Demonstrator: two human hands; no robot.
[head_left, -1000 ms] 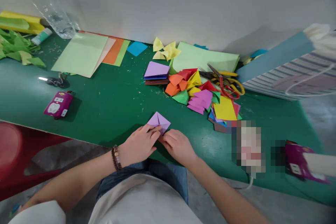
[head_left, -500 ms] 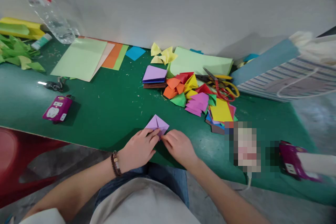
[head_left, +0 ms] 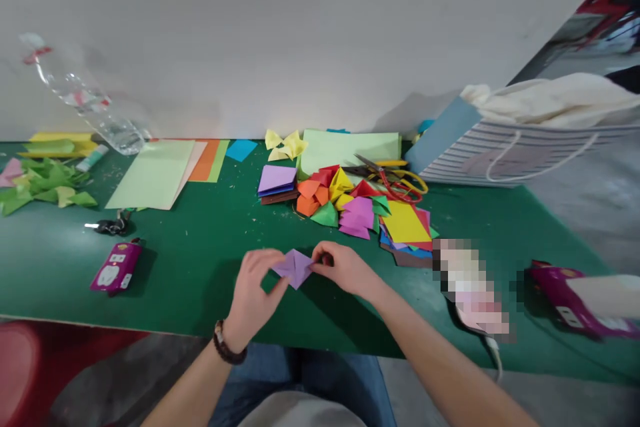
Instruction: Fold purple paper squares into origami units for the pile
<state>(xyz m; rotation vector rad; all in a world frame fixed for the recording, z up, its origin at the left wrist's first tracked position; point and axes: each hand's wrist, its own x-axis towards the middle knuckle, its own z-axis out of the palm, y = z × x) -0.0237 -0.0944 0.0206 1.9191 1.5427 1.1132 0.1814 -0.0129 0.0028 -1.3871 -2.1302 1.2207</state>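
A small folded purple paper (head_left: 294,267) is held just above the green table (head_left: 200,267), between both my hands. My left hand (head_left: 255,293), with a bead bracelet at the wrist, pinches its left corner with thumb and fingers. My right hand (head_left: 345,268) pinches its right corner, fingers curled. Behind them lies a heap of folded coloured paper pieces (head_left: 345,203) and a stack of coloured squares topped by a yellow one (head_left: 403,223).
Scissors with yellow and red handles (head_left: 400,180) lie by a striped paper bag (head_left: 505,147). Light green and orange sheets (head_left: 160,170), a plastic bottle (head_left: 85,103), green scraps (head_left: 43,183), keys (head_left: 107,225) and a magenta packet (head_left: 116,267) are at the left. Another magenta packet (head_left: 575,300) lies right.
The purple paper was pressed flat on the table near the front edge; now both hands have lifted it and hold it by its side corners. The camera has tilted up.
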